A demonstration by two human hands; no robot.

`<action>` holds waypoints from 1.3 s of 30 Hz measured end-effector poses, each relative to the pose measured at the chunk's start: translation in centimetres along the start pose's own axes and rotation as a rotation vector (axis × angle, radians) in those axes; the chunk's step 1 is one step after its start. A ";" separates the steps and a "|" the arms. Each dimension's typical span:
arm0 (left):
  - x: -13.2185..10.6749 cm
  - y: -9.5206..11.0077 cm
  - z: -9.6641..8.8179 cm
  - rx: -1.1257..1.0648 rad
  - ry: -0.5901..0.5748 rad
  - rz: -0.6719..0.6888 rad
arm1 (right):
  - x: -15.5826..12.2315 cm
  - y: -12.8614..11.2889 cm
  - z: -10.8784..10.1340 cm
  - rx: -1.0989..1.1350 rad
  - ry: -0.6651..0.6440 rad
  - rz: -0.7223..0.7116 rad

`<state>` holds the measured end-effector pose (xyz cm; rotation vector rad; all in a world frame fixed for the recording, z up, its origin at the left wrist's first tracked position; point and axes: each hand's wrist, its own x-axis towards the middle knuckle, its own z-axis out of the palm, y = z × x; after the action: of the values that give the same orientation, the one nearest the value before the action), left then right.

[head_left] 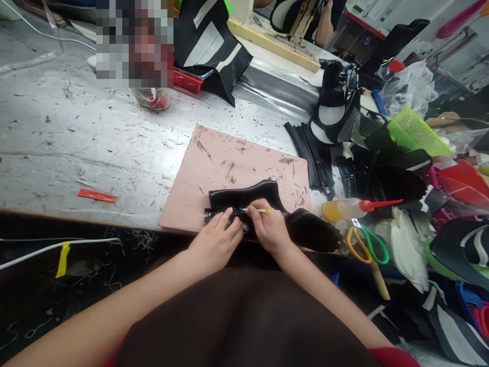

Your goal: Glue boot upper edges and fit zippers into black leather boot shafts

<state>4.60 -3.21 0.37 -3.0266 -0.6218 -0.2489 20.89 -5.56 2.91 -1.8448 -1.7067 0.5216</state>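
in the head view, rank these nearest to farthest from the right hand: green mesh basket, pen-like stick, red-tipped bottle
From the right hand:
1. Pen-like stick, held in it
2. Red-tipped bottle, off to its right
3. Green mesh basket, farther right and farther back

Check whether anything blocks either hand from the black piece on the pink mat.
Nothing visible does. The left hand rests on the black piece; the right hand holds a pen-like tool over it. The bottle and scissors lie off to the right.
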 end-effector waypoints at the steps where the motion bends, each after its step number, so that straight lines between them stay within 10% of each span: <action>1: 0.0 0.0 0.0 0.000 -0.005 0.000 | 0.0 0.0 0.0 0.003 0.003 -0.002; 10: -0.1 -0.1 0.1 -0.066 -0.004 -0.012 | -0.2 -0.6 -0.5 0.066 -0.008 0.014; 17: -1.3 -1.4 -1.2 -0.351 0.242 -0.031 | 1.1 -1.5 -9.3 -0.230 0.149 -0.013; 21: -1.7 -3.3 -2.4 -0.437 0.424 -0.480 | 5.2 3.3 -12.3 -0.599 -0.282 0.214; 24: -1.1 -4.8 -2.6 -0.603 0.209 -0.798 | 7.4 6.8 -11.3 -0.648 -0.469 0.284; 30: 0.7 -5.3 -2.7 -0.898 -0.069 -0.900 | 6.9 7.0 -7.9 -0.113 -0.427 0.096; 39: -0.7 -4.8 -4.4 -1.799 0.016 -0.874 | 3.2 4.7 -8.1 0.552 -0.546 0.369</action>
<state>1.47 0.60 4.62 -3.4750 -3.0142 -1.5535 29.96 -3.69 6.35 -1.6790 -1.3133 1.5913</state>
